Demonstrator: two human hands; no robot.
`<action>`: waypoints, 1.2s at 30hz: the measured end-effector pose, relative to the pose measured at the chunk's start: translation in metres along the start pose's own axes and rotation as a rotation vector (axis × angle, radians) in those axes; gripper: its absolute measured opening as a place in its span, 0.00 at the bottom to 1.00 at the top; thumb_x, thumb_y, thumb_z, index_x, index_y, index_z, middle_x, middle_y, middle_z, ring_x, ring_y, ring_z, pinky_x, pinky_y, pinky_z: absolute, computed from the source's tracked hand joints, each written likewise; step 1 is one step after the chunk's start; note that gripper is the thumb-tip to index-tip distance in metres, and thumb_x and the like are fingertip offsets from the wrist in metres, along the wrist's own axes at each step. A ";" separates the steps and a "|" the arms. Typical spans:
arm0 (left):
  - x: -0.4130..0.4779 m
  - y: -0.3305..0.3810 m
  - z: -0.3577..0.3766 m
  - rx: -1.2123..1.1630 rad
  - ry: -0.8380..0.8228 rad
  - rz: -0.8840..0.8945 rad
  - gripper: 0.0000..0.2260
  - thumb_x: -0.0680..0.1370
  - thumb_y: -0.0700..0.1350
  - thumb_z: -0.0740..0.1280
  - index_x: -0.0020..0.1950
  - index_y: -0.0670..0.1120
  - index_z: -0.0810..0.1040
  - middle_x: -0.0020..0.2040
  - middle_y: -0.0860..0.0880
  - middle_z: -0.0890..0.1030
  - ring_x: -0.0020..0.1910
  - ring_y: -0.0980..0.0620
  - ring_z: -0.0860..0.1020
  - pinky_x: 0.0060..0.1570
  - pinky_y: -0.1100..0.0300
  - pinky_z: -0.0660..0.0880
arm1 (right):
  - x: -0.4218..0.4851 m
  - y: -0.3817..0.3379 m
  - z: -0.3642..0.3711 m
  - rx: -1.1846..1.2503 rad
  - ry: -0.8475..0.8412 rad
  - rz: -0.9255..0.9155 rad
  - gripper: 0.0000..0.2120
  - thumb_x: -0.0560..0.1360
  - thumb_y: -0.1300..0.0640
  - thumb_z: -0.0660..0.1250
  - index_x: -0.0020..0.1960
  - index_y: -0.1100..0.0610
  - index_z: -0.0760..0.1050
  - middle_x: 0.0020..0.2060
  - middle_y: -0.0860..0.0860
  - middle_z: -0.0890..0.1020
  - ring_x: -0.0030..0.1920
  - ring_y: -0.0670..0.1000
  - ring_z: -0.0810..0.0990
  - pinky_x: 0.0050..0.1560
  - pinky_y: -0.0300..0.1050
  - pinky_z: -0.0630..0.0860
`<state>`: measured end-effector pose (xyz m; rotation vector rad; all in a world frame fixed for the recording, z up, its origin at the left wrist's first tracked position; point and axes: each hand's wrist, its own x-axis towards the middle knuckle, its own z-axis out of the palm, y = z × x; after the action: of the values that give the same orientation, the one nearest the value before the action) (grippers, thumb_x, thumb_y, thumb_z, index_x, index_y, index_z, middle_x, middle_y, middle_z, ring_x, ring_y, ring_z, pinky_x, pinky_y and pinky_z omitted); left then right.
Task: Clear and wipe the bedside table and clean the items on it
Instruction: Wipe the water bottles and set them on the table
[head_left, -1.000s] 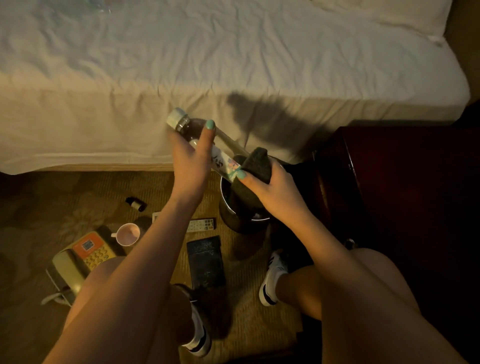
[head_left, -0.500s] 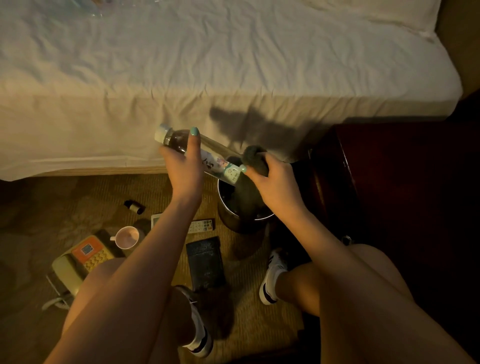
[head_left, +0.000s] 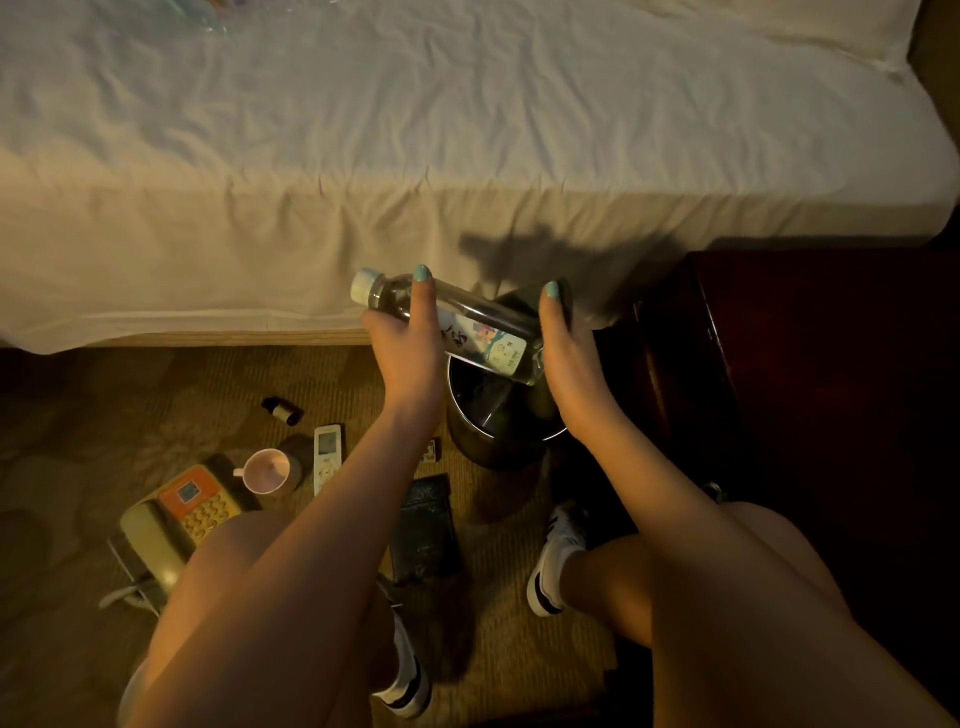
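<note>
Wiping the bottle, tilted above the bucket, with left grip curled round its shoulder and right grip pinching a dark cloth against its base; next, likely sliding it along the label.

Clear glossy plastic bottle; shiny metal bucket; wrinkled cloth sheet.

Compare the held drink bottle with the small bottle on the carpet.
The drink bottle is held tilted above the bin, left hand gripping its upper part and right hand holding a dark cloth at its base; the small bottle lies untouched on the carpet. The drink bottle is clear, white-capped, labelled and far longer; the small bottle is dark. Neither stands upright.
</note>
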<state>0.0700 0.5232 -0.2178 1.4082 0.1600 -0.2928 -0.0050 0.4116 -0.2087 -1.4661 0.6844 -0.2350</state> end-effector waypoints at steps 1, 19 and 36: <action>0.000 -0.002 0.001 -0.005 0.008 -0.003 0.15 0.79 0.52 0.66 0.60 0.45 0.69 0.52 0.47 0.77 0.51 0.53 0.78 0.49 0.59 0.76 | 0.003 0.001 0.000 0.051 0.028 0.013 0.11 0.82 0.45 0.50 0.55 0.45 0.70 0.45 0.40 0.77 0.42 0.36 0.79 0.42 0.31 0.75; -0.060 0.003 0.014 0.152 -0.080 0.233 0.19 0.80 0.48 0.66 0.66 0.40 0.66 0.53 0.53 0.76 0.45 0.73 0.76 0.45 0.74 0.72 | -0.061 -0.018 -0.042 -0.331 0.193 -0.012 0.14 0.81 0.49 0.57 0.54 0.57 0.75 0.46 0.56 0.81 0.43 0.50 0.81 0.47 0.49 0.78; -0.234 0.125 0.105 0.197 -0.541 0.605 0.18 0.74 0.49 0.74 0.58 0.42 0.74 0.47 0.56 0.81 0.45 0.62 0.82 0.44 0.65 0.77 | -0.248 -0.124 -0.221 -0.521 0.457 -0.232 0.15 0.79 0.45 0.60 0.48 0.56 0.76 0.41 0.50 0.80 0.42 0.47 0.79 0.39 0.42 0.73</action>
<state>-0.1233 0.4613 -0.0169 1.4514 -0.7452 -0.1757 -0.2918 0.3473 -0.0107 -2.0222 0.9924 -0.6190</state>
